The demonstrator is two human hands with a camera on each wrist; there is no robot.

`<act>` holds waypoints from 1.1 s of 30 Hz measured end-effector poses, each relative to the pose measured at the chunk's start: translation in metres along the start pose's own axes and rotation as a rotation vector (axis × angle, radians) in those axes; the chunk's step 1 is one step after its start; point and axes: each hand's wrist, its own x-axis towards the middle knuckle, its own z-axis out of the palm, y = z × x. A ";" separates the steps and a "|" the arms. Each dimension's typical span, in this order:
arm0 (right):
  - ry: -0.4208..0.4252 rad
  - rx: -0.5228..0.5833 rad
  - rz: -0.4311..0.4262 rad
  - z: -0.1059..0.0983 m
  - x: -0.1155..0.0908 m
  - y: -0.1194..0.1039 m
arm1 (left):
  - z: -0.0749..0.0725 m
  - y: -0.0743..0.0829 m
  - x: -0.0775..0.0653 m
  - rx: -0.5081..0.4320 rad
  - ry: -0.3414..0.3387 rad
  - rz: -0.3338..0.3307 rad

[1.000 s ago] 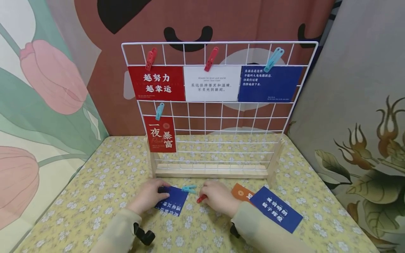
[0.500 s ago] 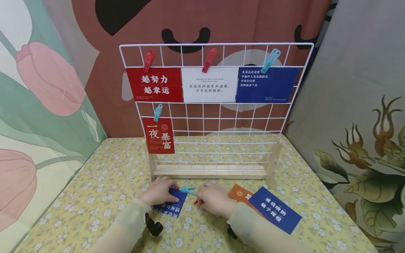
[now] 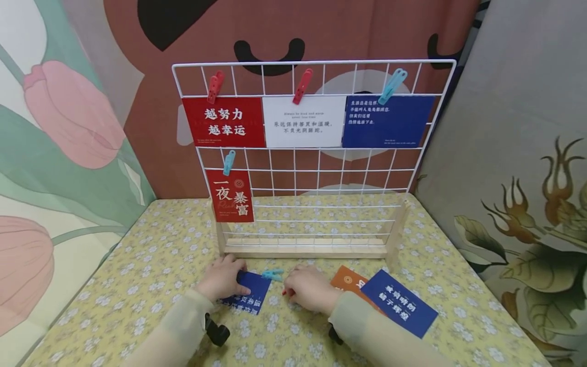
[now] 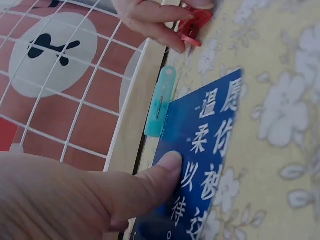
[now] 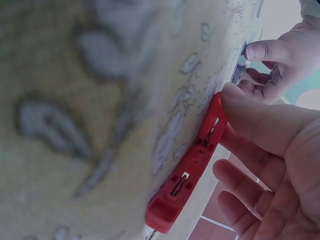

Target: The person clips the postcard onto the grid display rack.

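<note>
In the head view my left hand [image 3: 223,278] is at the left edge of a blue card [image 3: 253,293] with white characters, on the table before the rack. The left wrist view shows the thumb [image 4: 167,167] lying on the card's [image 4: 215,120] printed face; the fingers are mostly hidden. A light blue clothespin [image 3: 273,275] touches the card's upper right corner. Just right of it, my right hand [image 3: 309,289] pinches a red clothespin [image 5: 185,175] between thumb and forefinger, close over the cloth; its other fingers are loosely bent.
A white wire grid rack [image 3: 307,189] on a wooden base [image 3: 304,251] stands behind the hands. Clothespins hold a red card [image 3: 224,122], a white card [image 3: 304,122], a blue card [image 3: 390,122] and a small red card [image 3: 231,196]. An orange card [image 3: 350,285] lies partly under another blue card [image 3: 401,303].
My left hand slid right over the blue card, then back left to its edge. My right hand has turned slightly, so less of the red clothespin shows in the head view.
</note>
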 end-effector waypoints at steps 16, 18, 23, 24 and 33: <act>-0.003 -0.002 0.001 -0.003 -0.001 -0.001 | -0.007 -0.008 0.000 -0.012 -0.056 -0.097; -0.007 0.003 0.005 -0.004 -0.001 -0.002 | -0.007 -0.010 -0.003 -0.021 -0.055 -0.115; -0.016 0.010 0.010 -0.005 -0.001 -0.002 | -0.009 -0.012 -0.013 -0.014 -0.068 -0.168; -0.016 0.011 0.010 -0.005 -0.001 -0.002 | -0.010 -0.012 -0.015 -0.016 -0.073 -0.181; -0.019 0.022 0.014 -0.004 -0.001 -0.003 | -0.015 -0.010 -0.019 0.024 -0.105 -0.174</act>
